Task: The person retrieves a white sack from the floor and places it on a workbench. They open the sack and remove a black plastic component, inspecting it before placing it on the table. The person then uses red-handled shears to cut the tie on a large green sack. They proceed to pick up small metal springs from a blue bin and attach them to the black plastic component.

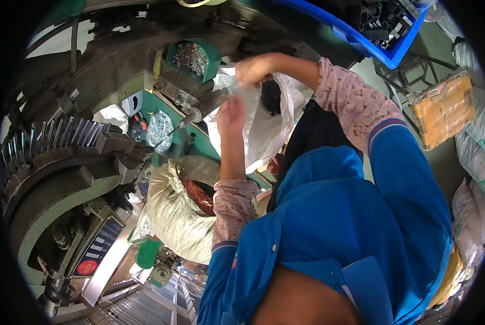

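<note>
My left hand [232,113] is raised beside the end of a metal spindle [203,107], its fingertips smeared by motion against something pale and translucent. Just above it, my right hand [255,70] has its fingers curled together; what they hold, if anything, is hidden. Below both hands hangs a large white plastic sack [256,135], its mouth open on a dark inside. Close to the hands, a green bin [210,60] full of small metal parts [190,57] sits on the machine.
A machine with a curved row of metal rods [64,132] fills the left. A stuffed woven sack [180,233] stands below my left forearm. At upper right are a blue crate [356,39] of dark metal parts and a taped brown package [445,108]. A clear plastic bag [159,131] lies on the green surface.
</note>
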`<state>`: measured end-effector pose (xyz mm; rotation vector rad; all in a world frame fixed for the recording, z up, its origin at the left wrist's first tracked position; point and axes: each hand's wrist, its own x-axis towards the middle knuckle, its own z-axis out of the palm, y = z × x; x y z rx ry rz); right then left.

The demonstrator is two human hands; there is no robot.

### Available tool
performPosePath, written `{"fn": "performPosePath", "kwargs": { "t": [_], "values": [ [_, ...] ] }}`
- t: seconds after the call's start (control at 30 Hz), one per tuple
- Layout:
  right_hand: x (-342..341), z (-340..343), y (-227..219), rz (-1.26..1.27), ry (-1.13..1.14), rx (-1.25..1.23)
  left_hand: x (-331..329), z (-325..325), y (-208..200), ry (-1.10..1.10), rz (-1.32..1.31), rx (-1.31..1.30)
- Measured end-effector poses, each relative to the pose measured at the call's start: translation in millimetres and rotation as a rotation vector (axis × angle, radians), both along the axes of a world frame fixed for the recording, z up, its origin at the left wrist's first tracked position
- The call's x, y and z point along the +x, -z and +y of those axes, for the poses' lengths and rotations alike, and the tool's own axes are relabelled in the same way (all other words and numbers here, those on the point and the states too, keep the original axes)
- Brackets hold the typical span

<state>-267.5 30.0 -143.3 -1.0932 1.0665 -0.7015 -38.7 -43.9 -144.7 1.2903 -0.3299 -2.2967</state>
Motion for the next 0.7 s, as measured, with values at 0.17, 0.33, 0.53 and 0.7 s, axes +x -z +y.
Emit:
{"fn": "performPosePath", "kwargs": {
  "t": [0.17,0.33,0.53,0.7],
  "values": [
    [10.5,7.7,-13.4,0.133,0.11,0.052,-0.5,0.8,1.8,-0.04,-0.033,-0.018],
    [9.5,-10.6,-8.0,0.231,0.005,0.111,-8.2,-0.9,0.5,-0.097,-0.108,-0.019],
    [33.3,17.3,6.2,0.372,0.287,-0.266,-9.8,-6.8,-2.2,-0.087,-0.162,-0.004],
    [146.6,40.0,19.2,0.122,0.859,0.024,11.9,-35.6,20.2,0.08,-0.195,-0.071]
  ]
}}
